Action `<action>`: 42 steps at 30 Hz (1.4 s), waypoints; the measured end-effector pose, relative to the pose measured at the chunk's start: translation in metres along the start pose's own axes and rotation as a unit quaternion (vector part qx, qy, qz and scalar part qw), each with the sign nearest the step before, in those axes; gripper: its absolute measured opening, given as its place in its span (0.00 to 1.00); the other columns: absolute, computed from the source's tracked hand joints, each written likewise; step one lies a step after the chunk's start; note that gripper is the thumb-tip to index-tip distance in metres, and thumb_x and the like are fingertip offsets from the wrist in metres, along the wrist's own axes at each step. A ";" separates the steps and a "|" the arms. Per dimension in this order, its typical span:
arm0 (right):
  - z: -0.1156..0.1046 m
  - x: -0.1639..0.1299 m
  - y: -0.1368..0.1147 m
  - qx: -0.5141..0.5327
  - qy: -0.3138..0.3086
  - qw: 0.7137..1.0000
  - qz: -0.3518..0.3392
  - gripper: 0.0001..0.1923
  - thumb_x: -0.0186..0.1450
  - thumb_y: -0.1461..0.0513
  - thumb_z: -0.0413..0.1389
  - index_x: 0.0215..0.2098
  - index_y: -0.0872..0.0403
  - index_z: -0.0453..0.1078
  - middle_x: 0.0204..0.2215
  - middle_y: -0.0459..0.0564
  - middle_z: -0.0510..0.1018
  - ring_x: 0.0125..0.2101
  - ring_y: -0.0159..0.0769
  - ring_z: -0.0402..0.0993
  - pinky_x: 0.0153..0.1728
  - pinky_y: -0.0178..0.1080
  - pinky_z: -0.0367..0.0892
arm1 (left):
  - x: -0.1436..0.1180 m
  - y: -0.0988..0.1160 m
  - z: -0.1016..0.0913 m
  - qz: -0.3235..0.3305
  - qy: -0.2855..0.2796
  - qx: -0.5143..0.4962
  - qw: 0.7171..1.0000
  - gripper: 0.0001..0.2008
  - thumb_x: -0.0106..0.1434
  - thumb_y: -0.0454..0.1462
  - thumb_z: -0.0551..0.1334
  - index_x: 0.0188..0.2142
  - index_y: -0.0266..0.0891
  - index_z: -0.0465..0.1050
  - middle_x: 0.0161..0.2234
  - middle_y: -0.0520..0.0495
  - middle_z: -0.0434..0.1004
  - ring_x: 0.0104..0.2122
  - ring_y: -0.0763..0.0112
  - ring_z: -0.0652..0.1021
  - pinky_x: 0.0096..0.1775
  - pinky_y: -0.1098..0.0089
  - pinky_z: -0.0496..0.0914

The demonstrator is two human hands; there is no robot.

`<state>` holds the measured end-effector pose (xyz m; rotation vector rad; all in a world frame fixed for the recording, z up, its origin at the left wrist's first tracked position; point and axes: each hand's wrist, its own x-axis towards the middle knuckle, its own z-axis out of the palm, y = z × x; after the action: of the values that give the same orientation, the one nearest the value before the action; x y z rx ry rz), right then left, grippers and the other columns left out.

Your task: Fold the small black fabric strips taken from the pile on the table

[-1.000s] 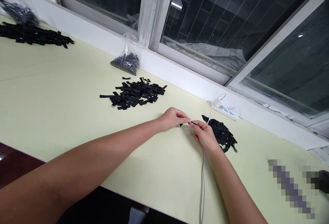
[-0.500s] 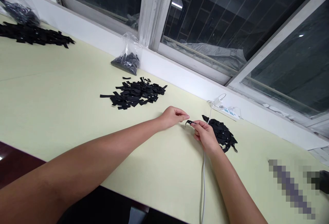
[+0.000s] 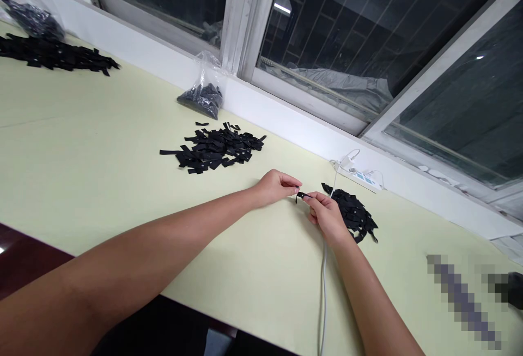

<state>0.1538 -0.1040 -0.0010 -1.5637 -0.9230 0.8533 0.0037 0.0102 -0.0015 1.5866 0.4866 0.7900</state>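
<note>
A small black strip (image 3: 301, 195) sits between the two hands, just above the pale yellow tabletop (image 3: 102, 143). Its long axis runs roughly left to right across the view, with the left end drooping a little toward the tabletop and the right end hidden in the fingertips. The right hand (image 3: 327, 215) pinches that right end between thumb and forefinger, the other fingers curled loosely under, the wrist low and the forearm running back toward the lower right. The left hand (image 3: 278, 186) comes in from the left with its fingers bunched together, the tips just beside the strip's free end; whether they touch it cannot be told. The left forearm stretches long across the tabletop from the lower left corner.

Just beyond the right hand lies a small heap of black strips (image 3: 354, 213). A larger heap (image 3: 214, 149) lies well apart to the left, near a clear bag of dark pieces (image 3: 203, 94) against the window ledge. A white cable (image 3: 322, 290) runs along the tabletop under the right wrist.
</note>
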 end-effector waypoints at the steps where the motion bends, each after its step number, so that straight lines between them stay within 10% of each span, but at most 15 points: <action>1: 0.000 0.000 0.000 -0.001 0.001 1.000 0.000 0.16 0.52 0.50 0.66 0.30 0.52 0.71 0.14 0.36 0.59 0.15 0.24 0.51 0.17 0.34 0.49 | -0.001 0.000 0.000 0.000 -0.004 -0.003 1.000 0.12 0.54 0.33 0.69 0.40 0.34 0.82 0.40 0.41 0.84 0.41 0.64 0.81 0.49 0.64 0.74; 16: -0.001 0.001 0.002 -0.012 0.000 1.000 -0.003 0.15 0.53 0.51 0.66 0.31 0.52 0.72 0.13 0.36 0.58 0.14 0.24 0.51 0.17 0.35 0.48 | 0.000 0.000 -0.001 0.065 -0.003 0.061 0.996 0.10 0.59 0.35 0.66 0.39 0.35 0.83 0.44 0.40 0.82 0.42 0.66 0.79 0.47 0.67 0.72; 23: 0.001 0.000 0.001 -0.026 -0.004 1.000 -0.002 0.15 0.55 0.50 0.64 0.32 0.52 0.72 0.13 0.36 0.57 0.15 0.24 0.50 0.17 0.34 0.48 | -0.001 -0.006 0.003 -0.008 -0.006 0.065 0.998 0.10 0.60 0.35 0.64 0.40 0.34 0.82 0.32 0.44 0.83 0.30 0.70 0.79 0.36 0.69 0.74; 31: 0.002 0.000 -0.003 -0.033 0.046 0.998 0.005 0.16 0.52 0.50 0.65 0.29 0.53 0.71 0.13 0.36 0.56 0.14 0.23 0.48 0.15 0.33 0.48 | 0.008 -0.008 -0.017 0.080 0.081 0.261 0.959 0.10 0.61 0.33 0.59 0.38 0.38 0.80 0.41 0.46 0.81 0.38 0.67 0.78 0.43 0.67 0.72; 42: -0.005 0.006 0.007 -0.142 0.051 0.988 -0.031 0.19 0.55 0.47 0.61 0.32 0.54 0.74 0.15 0.38 0.59 0.16 0.25 0.51 0.18 0.34 0.47 | -0.003 -0.009 -0.015 0.144 -0.079 0.406 0.899 0.11 0.59 0.35 0.59 0.38 0.41 0.79 0.37 0.46 0.81 0.39 0.62 0.76 0.42 0.66 0.69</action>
<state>0.1621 -0.1016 -0.0075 -1.7943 -1.0479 0.6103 -0.0080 0.0202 -0.0107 2.5281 0.4981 0.7009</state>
